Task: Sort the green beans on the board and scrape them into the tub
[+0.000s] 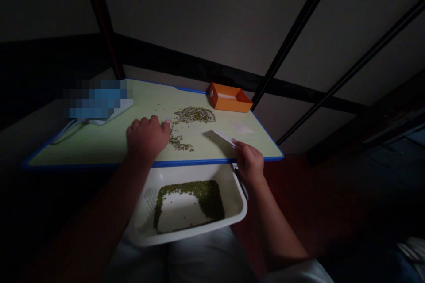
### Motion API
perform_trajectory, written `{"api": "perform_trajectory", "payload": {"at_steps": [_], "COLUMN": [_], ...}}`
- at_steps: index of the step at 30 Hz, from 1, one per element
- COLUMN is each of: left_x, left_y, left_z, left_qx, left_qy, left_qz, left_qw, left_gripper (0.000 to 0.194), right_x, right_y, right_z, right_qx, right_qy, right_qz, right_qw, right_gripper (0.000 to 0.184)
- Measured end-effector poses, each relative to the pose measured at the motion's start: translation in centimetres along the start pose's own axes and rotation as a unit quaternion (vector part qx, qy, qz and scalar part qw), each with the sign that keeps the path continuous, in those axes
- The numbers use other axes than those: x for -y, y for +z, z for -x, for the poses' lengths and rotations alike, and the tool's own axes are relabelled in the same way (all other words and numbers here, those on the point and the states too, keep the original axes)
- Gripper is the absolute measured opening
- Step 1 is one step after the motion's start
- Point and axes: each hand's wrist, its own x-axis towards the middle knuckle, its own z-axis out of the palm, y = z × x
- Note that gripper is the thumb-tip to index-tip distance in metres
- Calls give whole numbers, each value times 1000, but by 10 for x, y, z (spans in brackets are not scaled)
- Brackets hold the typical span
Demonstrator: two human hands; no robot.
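Observation:
My right hand (249, 159) pinches a thin white strip, card-like (223, 137), whose far end points left over the tabletop. My left hand (148, 137) is closed, knuckles up, at the left side of the beans; a small pale bit shows at its thumb tip, and what it holds is hidden. Between the hands lies a pile of green beans mixed with pale grains (194, 115). A smaller scatter of beans (181, 143) sits nearer the front edge. Below that edge, a white plastic basin (237, 212) rests on my lap with many green beans (212, 199) inside.
The pale green, blue-edged table (212, 154) slopes across the view. At its back right stands an orange open box (232, 105) with white contents. Some white grains (242, 127) lie in front of it. A blurred-out device with a cable (99, 104) sits at left.

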Motion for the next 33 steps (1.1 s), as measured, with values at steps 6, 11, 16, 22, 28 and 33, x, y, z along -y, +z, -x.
{"api": "perform_trajectory", "payload": {"at_steps": [6,11,16,22,28,33], "left_x": [0,3,2,1,2,3], "left_y": [0,4,3,2,3,2], "left_z": [0,-1,0,0,1,3], "left_qx": [1,-9,-5,-3,-9,-8], "left_qy": [-2,1,1,2,0,-1], "left_qz": [12,23,11,-1,-9,-33], "left_qw": [1000,1000,1000,1000,1000,999], "left_gripper": [65,65,65,64,60,58], "right_x": [-3,3,10,20,33,39], "right_y": [8,-1,-20,-33,-41,-48], "right_z": [-18,-21,-14,-7,-8,-9], "right_qx": [39,49,70,86,70,63], "right_qy": [72,120,155,164,110,72], "right_qz": [-149,-240,-288,-309,-311,-299], "right_qw": [985,962,943,933,941,949], "right_gripper": [27,23,24,26,19,22]}}
